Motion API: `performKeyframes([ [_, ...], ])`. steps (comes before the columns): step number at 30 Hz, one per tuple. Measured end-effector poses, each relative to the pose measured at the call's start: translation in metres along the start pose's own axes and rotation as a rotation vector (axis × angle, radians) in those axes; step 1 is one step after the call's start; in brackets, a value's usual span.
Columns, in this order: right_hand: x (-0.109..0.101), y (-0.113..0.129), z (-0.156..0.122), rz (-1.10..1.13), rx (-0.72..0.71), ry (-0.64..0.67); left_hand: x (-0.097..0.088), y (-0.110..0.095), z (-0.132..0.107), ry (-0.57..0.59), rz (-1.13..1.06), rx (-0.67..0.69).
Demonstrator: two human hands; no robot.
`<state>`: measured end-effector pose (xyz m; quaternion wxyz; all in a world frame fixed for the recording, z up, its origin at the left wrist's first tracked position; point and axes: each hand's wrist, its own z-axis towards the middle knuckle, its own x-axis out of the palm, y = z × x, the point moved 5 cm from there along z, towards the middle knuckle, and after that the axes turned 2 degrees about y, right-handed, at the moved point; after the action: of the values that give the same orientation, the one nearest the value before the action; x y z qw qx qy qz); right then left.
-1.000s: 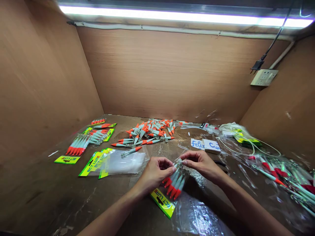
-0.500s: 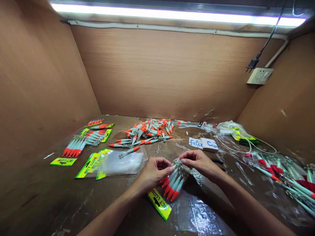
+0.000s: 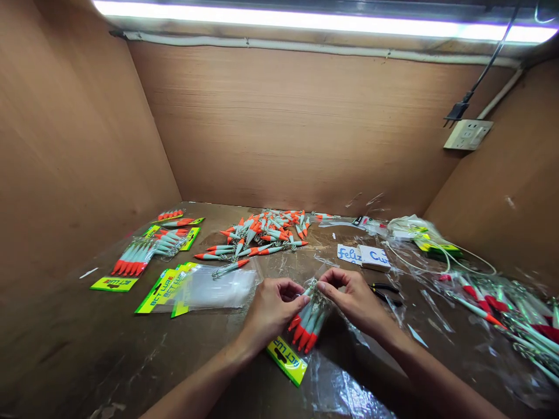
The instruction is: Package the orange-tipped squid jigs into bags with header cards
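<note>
In the head view, a clear plastic bag of orange-and-white squid lures (image 3: 311,326) hangs between my two hands over the table. Its lures point their orange tips toward me, with the metal hook ends bunched at the far end. The bag's yellow-green "BCT LURE" header card (image 3: 287,359) lies at the near end. My left hand (image 3: 279,305) is closed, thumb and finger pinching the bag's far left side. My right hand (image 3: 347,297) pinches near the hook ends on the right; its fingertips partly hide what they grip.
A pile of loose squid lures (image 3: 262,233) lies at the back. Empty header bags (image 3: 218,288) and filled packs (image 3: 131,259) sit on the left. Black-handled pliers (image 3: 386,294), a lettered white box (image 3: 373,258) and more lures (image 3: 502,308) are on the right.
My right hand has shifted slightly left and turned inward over the hook ends, exposing more of the pliers. My left hand keeps its pinch. The camera view has shifted slightly.
</note>
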<state>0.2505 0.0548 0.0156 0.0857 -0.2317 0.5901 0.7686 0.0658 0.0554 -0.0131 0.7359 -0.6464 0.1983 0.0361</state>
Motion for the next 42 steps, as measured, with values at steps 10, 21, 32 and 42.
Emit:
performKeyframes([
  [10, 0.003, 0.013, -0.008, -0.11, -0.087, -0.08, 0.0, -0.013, -0.005, -0.011, 0.062, 0.039],
  [21, -0.005, 0.01, -0.005, -0.055, -0.084, -0.131, 0.002, 0.003, 0.002, 0.081, -0.198, -0.037],
  [32, 0.001, 0.007, -0.004, 0.002, -0.074, -0.055, 0.013, 0.016, 0.0, 0.169, -0.142, -0.09],
  [42, -0.005, 0.003, 0.0, 0.033, -0.072, -0.128, 0.019, 0.014, -0.005, 0.279, -0.332, -0.161],
])
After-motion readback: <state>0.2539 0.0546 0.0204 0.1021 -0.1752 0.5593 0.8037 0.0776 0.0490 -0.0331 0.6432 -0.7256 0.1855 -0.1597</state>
